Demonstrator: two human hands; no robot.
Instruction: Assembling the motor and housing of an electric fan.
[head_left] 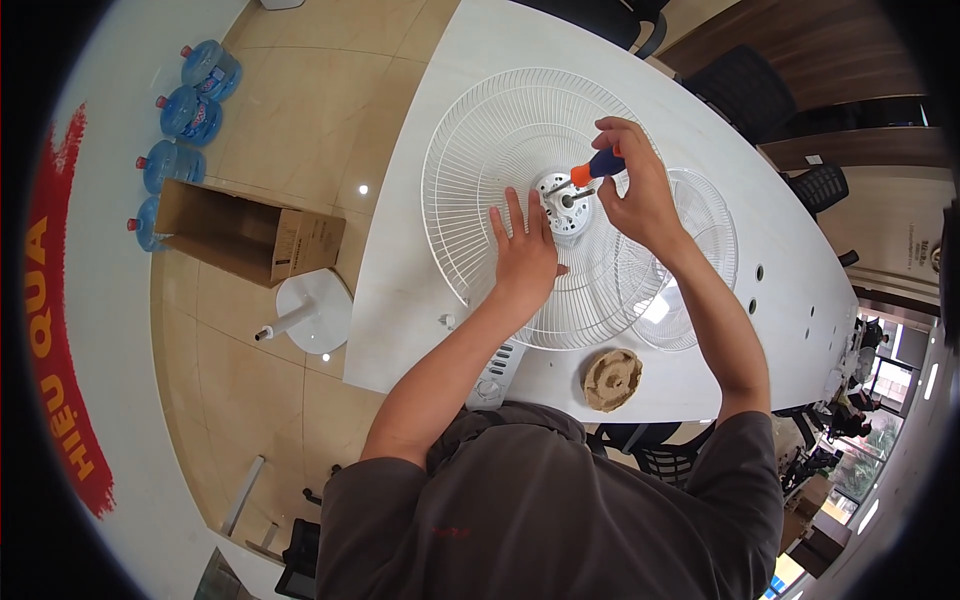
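A white wire fan guard (pixel 470 150) lies on the white table, with a white motor hub and metal shaft (pixel 580 197) at its centre. My right hand (pixel 640 190) grips a screwdriver (pixel 600 165) with a blue and orange handle. The screwdriver slants down to the left, its tip at the hub's face. My left hand (pixel 527 260) rests on the guard's wires beside the hub, fingers spread and holding nothing. Below the guard, a white control panel with buttons and a knob (pixel 494 375) shows in part next to my left forearm.
On the table (pixel 400 330), a clear fan blade (pixel 700 215) lies right of the guard, and a moulded cardboard piece (pixel 612 380) sits near the front edge. Floor items at left are an open cardboard box (pixel 220 225), a white round stand base (pixel 318 310) and several blue water bottles (pixel 190 115). Black chairs (pixel 740 90) stand beyond the table.
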